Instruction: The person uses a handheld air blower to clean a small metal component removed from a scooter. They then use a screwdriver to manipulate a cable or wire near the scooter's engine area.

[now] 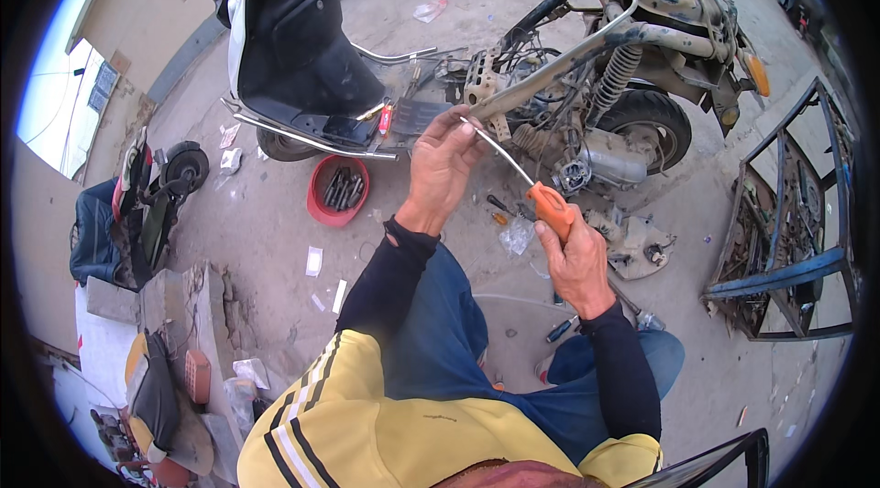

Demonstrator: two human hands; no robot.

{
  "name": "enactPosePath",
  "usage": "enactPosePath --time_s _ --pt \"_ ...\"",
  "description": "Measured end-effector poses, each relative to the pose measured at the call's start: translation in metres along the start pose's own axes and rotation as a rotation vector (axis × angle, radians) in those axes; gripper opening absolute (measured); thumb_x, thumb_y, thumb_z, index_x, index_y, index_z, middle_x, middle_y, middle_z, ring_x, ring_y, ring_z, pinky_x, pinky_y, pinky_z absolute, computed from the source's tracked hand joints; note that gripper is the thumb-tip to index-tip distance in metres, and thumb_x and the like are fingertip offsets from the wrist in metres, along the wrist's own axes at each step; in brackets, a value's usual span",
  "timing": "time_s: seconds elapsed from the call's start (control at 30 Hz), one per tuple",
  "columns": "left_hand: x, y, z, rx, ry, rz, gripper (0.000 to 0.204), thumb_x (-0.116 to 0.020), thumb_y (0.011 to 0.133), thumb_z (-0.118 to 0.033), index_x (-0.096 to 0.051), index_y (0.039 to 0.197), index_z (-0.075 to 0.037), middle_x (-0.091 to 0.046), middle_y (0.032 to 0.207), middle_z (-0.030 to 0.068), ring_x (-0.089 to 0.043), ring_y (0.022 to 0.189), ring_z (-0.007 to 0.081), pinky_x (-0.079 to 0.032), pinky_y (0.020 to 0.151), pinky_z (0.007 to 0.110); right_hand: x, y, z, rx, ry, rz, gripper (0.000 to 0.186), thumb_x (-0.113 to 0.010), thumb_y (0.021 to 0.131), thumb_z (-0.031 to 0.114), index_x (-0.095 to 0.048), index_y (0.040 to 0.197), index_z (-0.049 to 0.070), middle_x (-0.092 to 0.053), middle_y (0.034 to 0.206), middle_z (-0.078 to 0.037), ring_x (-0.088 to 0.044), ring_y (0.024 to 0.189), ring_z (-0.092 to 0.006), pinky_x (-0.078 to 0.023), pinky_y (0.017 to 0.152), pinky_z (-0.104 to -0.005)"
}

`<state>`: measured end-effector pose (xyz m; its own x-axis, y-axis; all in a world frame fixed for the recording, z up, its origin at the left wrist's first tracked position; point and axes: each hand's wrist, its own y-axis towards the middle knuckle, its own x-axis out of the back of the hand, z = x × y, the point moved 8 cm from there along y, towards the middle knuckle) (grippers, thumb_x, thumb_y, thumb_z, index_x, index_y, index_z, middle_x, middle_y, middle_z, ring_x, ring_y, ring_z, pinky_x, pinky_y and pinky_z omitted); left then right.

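My right hand point(577, 261) is wrapped round the orange handle of a screwdriver point(553, 209). The long bright shaft slants up and left to my left hand point(441, 167), whose thumb and fingers close at its tip. Whether a small part sits in that pinch is hidden. Just beyond the fingertips runs the bare frame tube point(559, 74) of a partly stripped scooter point(612, 135). Its engine, wiring, rear spring and rear wheel are exposed. A red-handled tool point(385, 118) lies on the scooter's footboard, left of my left hand.
A red bowl point(321, 197) of dark metal parts stands left of my left arm. Plastic bags point(517, 236), loose engine parts point(642, 245) and another screwdriver point(561, 329) lie on the ground. A rusty metal frame point(779, 273) stands at right; concrete blocks and a brick point(197, 376) lie at left.
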<state>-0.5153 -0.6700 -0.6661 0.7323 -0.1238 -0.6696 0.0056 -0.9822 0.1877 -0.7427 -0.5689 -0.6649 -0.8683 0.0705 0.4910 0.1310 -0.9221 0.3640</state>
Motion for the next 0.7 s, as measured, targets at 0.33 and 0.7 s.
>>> enactPosePath --time_s 0.33,0.7 --pt "-0.016 0.003 -0.009 -0.038 0.016 -0.014 0.03 -0.067 0.098 0.001 -0.057 0.125 -0.008 -0.07 0.109 0.011 -0.07 0.1 0.0204 -0.059 0.091 0.037 0.005 0.0 0.005 0.033 0.006 -0.04 0.027 -0.072 0.096 0.02 -0.062 0.118 0.006 -0.067 0.078 -0.019 -0.066 0.069 -0.0418 -0.05 0.06 -0.0467" --pt "-0.02 0.002 -0.007 -0.063 0.002 0.004 0.021 -0.066 0.098 0.001 -0.06 0.117 -0.009 -0.071 0.109 0.0113 -0.071 0.101 0.0213 -0.06 0.092 0.036 0.012 -0.001 0.009 0.068 0.022 -0.069 0.027 -0.072 0.097 0.018 -0.062 0.118 0.006 -0.068 0.08 -0.019 -0.067 0.07 -0.0411 -0.05 0.06 -0.0458"
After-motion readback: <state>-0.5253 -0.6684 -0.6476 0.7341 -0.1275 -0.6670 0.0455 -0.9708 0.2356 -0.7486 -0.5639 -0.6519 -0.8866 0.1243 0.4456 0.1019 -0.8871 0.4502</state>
